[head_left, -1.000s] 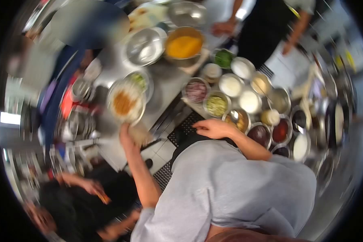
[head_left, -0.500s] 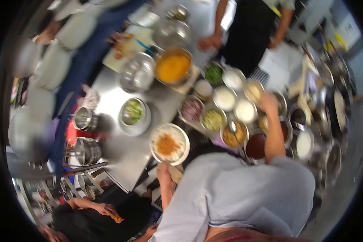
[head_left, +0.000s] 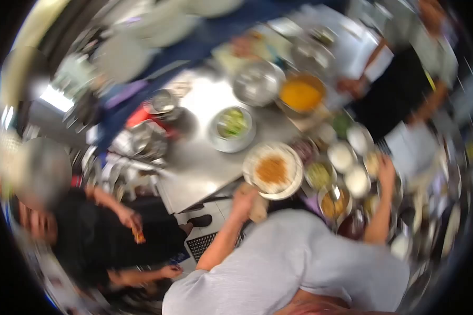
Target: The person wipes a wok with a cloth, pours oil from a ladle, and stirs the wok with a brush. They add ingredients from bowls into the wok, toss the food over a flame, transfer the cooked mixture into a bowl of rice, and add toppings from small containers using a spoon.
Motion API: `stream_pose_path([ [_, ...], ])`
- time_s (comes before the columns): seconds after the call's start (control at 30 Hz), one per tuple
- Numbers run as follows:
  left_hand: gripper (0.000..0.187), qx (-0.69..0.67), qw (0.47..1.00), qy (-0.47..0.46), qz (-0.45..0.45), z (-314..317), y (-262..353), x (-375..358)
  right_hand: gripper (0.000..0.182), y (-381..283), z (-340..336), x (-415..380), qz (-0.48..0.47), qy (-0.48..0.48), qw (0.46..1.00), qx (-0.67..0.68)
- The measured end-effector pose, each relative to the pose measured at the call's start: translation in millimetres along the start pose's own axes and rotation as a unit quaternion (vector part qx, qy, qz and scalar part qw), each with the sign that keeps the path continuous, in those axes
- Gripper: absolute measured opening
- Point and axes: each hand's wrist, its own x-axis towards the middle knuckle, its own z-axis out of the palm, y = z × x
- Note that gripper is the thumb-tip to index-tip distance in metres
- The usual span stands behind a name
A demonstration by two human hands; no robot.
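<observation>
My left hand [head_left: 244, 202] is closed at the near edge of a round pale dish [head_left: 290, 193], with a tan cloth-like thing [head_left: 258, 210] against it. White food with an orange-brown heap [head_left: 271, 169] in the middle fills the dish. Over on the right, my right hand [head_left: 386, 169] reaches down at the edge of a bowl of pale yellow food [head_left: 372, 164]; blur hides its fingertips. Close by are bowls of white food [head_left: 357, 181], chopped green food [head_left: 318, 175] and orange-brown food with a spoon [head_left: 335, 201].
On the steel table [head_left: 194, 181] stand a bowl of green slices [head_left: 233, 123], an empty metal bowl [head_left: 255, 83] and a pot of orange food [head_left: 302, 93]. A person in black [head_left: 131, 236] is at the lower left, another with a black apron [head_left: 391, 97] at the upper right.
The view has turned and shifted, so the table and bowls appear further right. The dish remains in my left hand, and my right hand is still by the pale yellow food. Both hands are blurred.
</observation>
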Motion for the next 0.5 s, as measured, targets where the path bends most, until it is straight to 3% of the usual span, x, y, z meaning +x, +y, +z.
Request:
stream_pose_path([
  [0.03, 0.033, -0.027, 0.999, -0.003, -0.031, 7.3, 13.8, -6.7, 0.032, -40.6, -12.6, -11.8, 0.052, -0.009, 0.998, -0.032],
  [0.1, 0.031, -0.059, 0.996, -0.055, -0.038, 10.4, 15.3, -8.7, 0.030, -47.2, -15.4, -13.3, 0.083, -0.061, 0.960, -0.260],
  [0.17, 0.032, -0.063, 0.997, -0.034, -0.029, 22.4, 22.6, -18.9, 0.029, -69.4, -21.6, -21.9, 0.063, 0.011, 0.971, -0.232],
  [0.27, 0.034, -0.053, 0.997, -0.039, -0.035, 16.5, 12.5, -10.0, 0.028, -88.9, -39.4, -24.3, 0.083, 0.014, 0.976, -0.203],
  [0.33, 0.032, -0.051, 0.997, -0.038, -0.054, 11.1, 10.6, -9.2, 0.028, -95.6, -40.9, -28.0, 0.064, 0.130, 0.986, -0.084],
  [0.37, 0.032, -0.049, 0.997, -0.040, -0.046, 8.7, 5.4, -9.1, 0.028, -92.6, -36.4, -30.2, 0.063, 0.136, 0.986, -0.079],
  [0.43, 0.031, -0.037, 0.996, -0.052, -0.056, 7.1, 4.5, -3.1, 0.029, -93.2, -26.1, -21.1, 0.139, 0.140, 0.978, 0.068],
  [0.5, 0.029, -0.034, 0.996, -0.059, -0.062, 11.5, 9.9, -4.9, 0.029, -93.8, -13.4, -9.1, 0.146, 0.127, 0.980, 0.046],
])
